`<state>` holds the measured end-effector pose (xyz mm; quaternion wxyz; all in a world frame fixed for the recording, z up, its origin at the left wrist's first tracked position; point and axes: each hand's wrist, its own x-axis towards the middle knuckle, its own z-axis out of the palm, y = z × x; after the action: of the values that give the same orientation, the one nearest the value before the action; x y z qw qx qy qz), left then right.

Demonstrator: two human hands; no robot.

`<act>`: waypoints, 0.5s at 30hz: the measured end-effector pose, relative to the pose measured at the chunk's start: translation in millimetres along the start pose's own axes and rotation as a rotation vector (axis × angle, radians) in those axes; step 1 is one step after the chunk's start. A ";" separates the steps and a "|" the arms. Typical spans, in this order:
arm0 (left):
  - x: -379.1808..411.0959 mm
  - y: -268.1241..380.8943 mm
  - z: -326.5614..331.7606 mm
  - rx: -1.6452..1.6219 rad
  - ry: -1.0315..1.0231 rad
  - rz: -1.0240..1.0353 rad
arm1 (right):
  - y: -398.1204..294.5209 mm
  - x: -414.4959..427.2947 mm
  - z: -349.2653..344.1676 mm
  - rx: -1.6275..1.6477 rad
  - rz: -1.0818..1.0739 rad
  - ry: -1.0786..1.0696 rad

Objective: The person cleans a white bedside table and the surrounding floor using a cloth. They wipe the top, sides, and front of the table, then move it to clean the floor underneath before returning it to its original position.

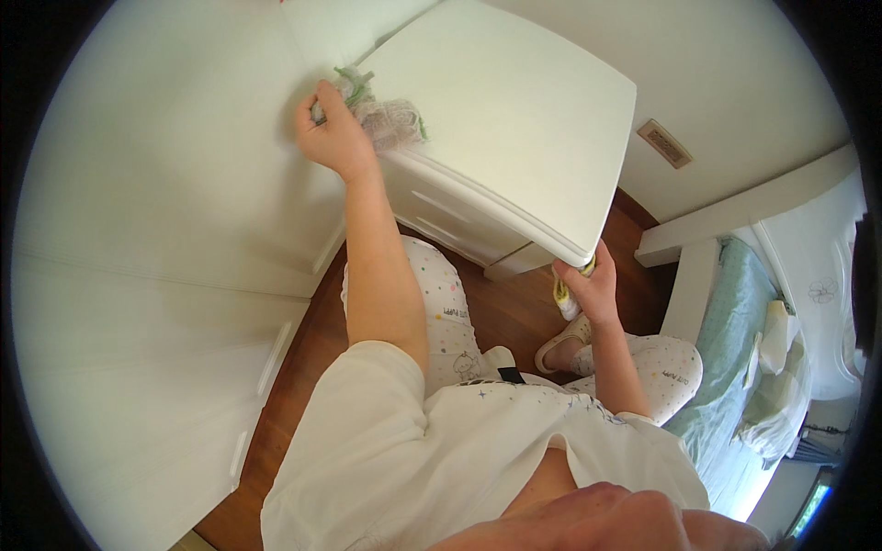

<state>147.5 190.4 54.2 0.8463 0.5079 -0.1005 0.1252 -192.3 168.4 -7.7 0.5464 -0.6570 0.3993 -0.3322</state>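
A white nightstand point(510, 103) stands before me. At its far-left corner my left hand point(334, 131) is closed around part of a grey fluffy cloth with green edging; a crumpled grey, mesh-like bundle point(393, 124) rests on the top's edge beside my wrist. Whether these are one piece, I cannot tell. Down at the near-right corner, my right hand point(589, 282) grips a folded white cloth with yellow edging point(566, 296), just below the rim of the top. My right fingertips are partly hidden by the corner.
White panelled cabinet doors point(158, 275) rise close on the left. To the right is a bed with a blue-green sheet point(730, 330), pillows and a white headboard point(820, 275). A wall socket plate point(665, 143) sits beyond the nightstand. My knees and a clog-shod foot point(568, 344) are over the wooden floor point(510, 310).
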 end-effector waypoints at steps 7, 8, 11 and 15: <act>8.3 -0.7 -4.5 -0.337 -0.011 -0.235 | -9.3 -2.0 4.8 0.032 -0.104 0.026; 9.3 -3.6 -6.1 -0.375 -0.027 -0.251 | -6.8 -2.2 2.8 0.080 -0.092 0.007; 12.1 -6.3 -6.9 -0.420 -0.063 -0.309 | -5.9 -1.8 -2.1 0.275 -0.110 -0.046; 10.4 3.4 -4.9 -0.360 -0.083 -0.338 | -11.4 7.5 -4.6 0.253 -0.033 -0.035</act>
<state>156.5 197.4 57.8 0.9272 0.3633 -0.0697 -0.0592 -191.1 160.6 4.4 0.6264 -0.5949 0.3337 -0.3773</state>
